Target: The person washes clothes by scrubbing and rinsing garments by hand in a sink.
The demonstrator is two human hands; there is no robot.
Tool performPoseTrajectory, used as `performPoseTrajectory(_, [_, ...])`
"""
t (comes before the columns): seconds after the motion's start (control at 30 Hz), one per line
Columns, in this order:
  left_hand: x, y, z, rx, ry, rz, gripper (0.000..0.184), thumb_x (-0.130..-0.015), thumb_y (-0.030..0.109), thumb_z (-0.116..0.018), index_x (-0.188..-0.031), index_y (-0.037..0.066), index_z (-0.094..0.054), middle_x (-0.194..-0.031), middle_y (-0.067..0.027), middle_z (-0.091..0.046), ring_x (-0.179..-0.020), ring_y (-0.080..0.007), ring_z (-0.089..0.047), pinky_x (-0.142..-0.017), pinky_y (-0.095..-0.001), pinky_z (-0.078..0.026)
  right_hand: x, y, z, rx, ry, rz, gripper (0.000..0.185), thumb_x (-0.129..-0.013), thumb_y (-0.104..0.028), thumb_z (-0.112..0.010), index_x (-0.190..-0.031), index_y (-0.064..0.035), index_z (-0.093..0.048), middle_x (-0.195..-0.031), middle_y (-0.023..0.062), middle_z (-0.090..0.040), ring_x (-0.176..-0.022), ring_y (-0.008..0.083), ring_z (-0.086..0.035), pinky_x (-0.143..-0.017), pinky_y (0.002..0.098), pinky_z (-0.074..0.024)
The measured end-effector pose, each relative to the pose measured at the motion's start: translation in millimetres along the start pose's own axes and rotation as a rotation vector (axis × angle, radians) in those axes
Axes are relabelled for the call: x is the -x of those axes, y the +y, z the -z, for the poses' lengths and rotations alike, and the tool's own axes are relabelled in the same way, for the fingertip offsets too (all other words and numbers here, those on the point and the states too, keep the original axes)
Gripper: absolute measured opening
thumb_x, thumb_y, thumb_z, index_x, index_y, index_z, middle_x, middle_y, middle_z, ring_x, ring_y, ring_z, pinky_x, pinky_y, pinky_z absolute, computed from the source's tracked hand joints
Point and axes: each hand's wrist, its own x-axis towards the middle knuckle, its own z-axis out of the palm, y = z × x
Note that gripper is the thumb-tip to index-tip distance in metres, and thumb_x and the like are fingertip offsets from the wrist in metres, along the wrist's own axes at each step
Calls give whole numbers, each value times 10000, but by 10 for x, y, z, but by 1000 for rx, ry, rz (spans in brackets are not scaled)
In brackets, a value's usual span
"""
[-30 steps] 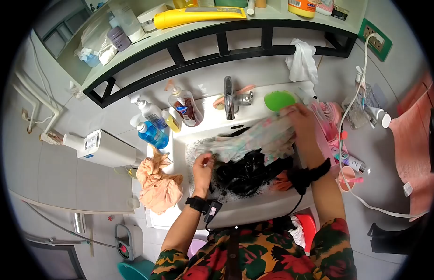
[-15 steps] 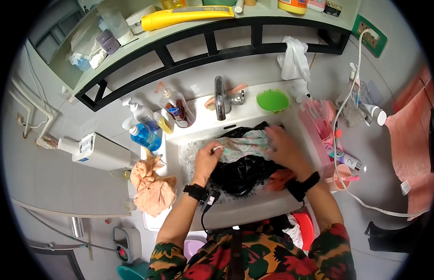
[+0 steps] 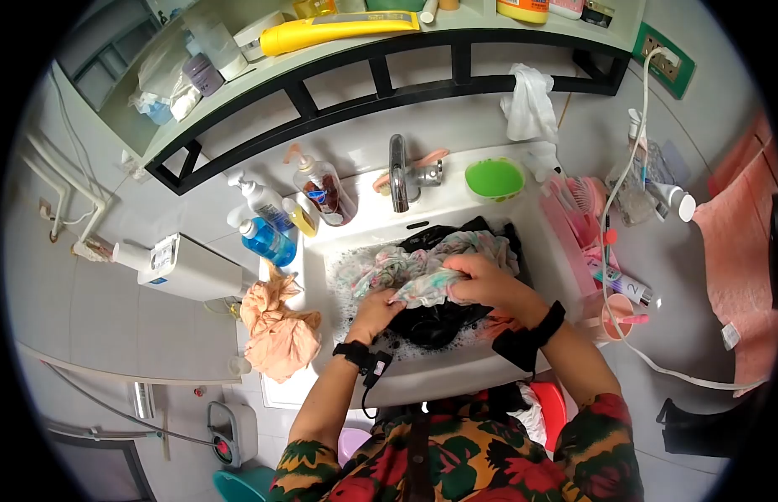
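Note:
A pale patterned cloth garment [image 3: 393,269] lies bunched and wet over dark clothing [image 3: 431,325] in the white sink [image 3: 355,381]. My left hand [image 3: 376,315] is closed on its near edge at the left. My right hand [image 3: 492,287] is wrapped round another part of the same garment, a short stretch of fabric lying between the two hands. Soapy water [image 3: 343,272] with bubbles surrounds the clothes. An orange-red cloth [image 3: 499,325] shows beside my right wrist, partly hidden by it. The tap [image 3: 398,180] stands behind the clothes.
Pump bottles, including a blue one [image 3: 268,243], stand at the sink's left corner, above a peach cloth [image 3: 280,335] on the rim. A green soap dish [image 3: 494,178] is at the back right. A pink basket [image 3: 565,243] and a hanging white cable [image 3: 605,276] flank the right side.
My right hand has come down and toward the left, from the garment's far right side to its near part. The garment is now more bunched, and my left hand sits lower.

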Motion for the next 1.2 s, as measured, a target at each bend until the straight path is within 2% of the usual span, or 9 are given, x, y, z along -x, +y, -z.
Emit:
performPoseTrajectory(0.1, [34, -216, 124, 350, 78, 422, 146, -765, 115, -576, -873, 18, -594, -676, -78, -578, -646, -186, -559, -620, -285, -444, 140, -83, 60, -20, -69, 22, 222, -684, -99, -532, -881, 1, -549, -628, -7, -503, -594, 72, -456, -525, 226, -373])
performPoseTrajectory(0.17, [18, -196, 477, 867, 194, 436, 72, -760, 32, -537, -808, 21, -589, -642, -34, -577, -591, -126, -539, -544, -234, -422, 197, -75, 131, 239, -153, -31, 261, -694, -124, -562, -919, 8, -539, -662, 10, -535, -603, 100, -464, -546, 261, -394])
performPoseTrajectory(0.27, [-6, 344, 1044, 819, 271, 289, 122, -774, 13, -482, -829, 52, -584, -685, -11, -577, -562, -99, -519, -541, -212, -431, 143, -370, 36, 879, -58, -129, 291, -709, -168, -601, -931, 13, -549, -714, 65, -572, -633, 136, -501, -581, 295, -415])
performPoseTrajectory(0.43, [-142, 1228, 1939, 978, 514, 188, 158, -788, -1, -470, -904, 7, -577, -737, -24, -592, -590, -84, -536, -500, -205, -428, -247, -698, 19, 271, 557, 220, 332, -749, -224, -607, -952, 32, -548, -794, 141, -591, -720, 179, -563, -645, 298, -439])
performPoseTrajectory(0.5, [-167, 1522, 2225, 1149, 561, 101, 165, -811, 39, -476, -934, -9, -575, -759, -28, -595, -569, -79, -525, -491, -206, -428, -366, -1114, 21, 358, 686, 409, 322, -739, -242, -595, -881, 36, -518, -790, 237, -557, -734, 371, -543, -634, 394, -423])
performPoseTrajectory(0.8, [-51, 2222, 3395, 1108, 508, -410, 171, -849, 91, -456, -945, 8, -570, -792, -47, -576, -705, -122, -542, -735, -350, -472, -684, -2235, -45, -59, 681, 751, 308, -729, -222, -572, -887, 42, -553, -761, 99, -607, -708, 129, -539, -656, 277, -427])
performPoseTrajectory(0.87, [-111, 2114, 3253, 1073, 464, -417, 154, -829, 100, -480, -913, 15, -577, -797, -47, -591, -693, -126, -539, -683, -308, -466, -654, -2189, -83, -80, 669, 800, 251, -730, -177, -564, -872, 31, -562, -746, 66, -594, -691, 100, -518, -636, 251, -419])
performPoseTrajectory(1.1, [-191, 998, 1570, 1097, 437, 202, 207, -743, 11, -527, -938, 17, -596, -779, -50, -610, -700, -131, -565, -681, -253, -457, -641, -493, -118, 204, 616, 11, 223, -700, -201, -570, -806, -10, -612, -623, 63, -570, -568, 153, -523, -547, 277, -423])
performPoseTrajectory(1.2, [-98, -37, 758, 421, 277, 369, 364, -716, 79, -576, -1075, 30, -544, -1010, -167, -552, -900, -258, -537, -800, -337, -423, -642, 232, -200, 307, 538, -96, 250, -675, -164, -544, -867, -31, -634, -869, 165, -615, -818, 236, -593, -708, 314, -449])
